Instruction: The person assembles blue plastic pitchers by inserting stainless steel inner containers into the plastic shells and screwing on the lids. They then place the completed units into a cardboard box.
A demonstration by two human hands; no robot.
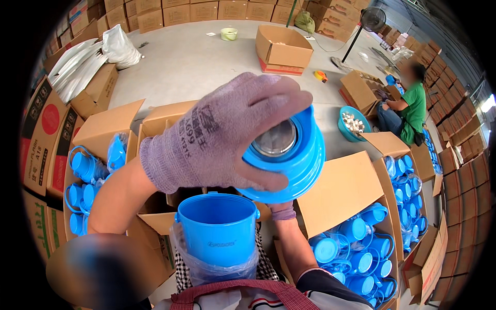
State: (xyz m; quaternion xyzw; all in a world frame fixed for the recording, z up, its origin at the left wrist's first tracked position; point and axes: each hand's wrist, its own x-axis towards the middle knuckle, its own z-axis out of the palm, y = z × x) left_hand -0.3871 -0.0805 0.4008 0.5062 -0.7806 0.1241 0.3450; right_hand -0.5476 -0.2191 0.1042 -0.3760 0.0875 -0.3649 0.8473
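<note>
My left hand (222, 134), in a greyish-purple knit glove, grips a blue round plastic part (305, 175) from above, fingers on the far side and thumb on the near side. The part has stepped rings and a shiny silver round centre (275, 139). Behind and below it comes my right hand, of which only the glove cuff (283, 212) shows; its fingers are hidden by the part. Just under my left hand a blue plastic pail (217, 227) stands upright between my legs, open at the top. A clear plastic bag (194, 263) bunches around its lower half.
Cartons of blue handled jugs stand at my left (85, 168) and right (356, 230), one with a raised flap (336, 191). Farther off are an open carton (284, 46), a turquoise basin (345, 133) of small pieces, a standing fan (373, 19) and a seated person in green (414, 103).
</note>
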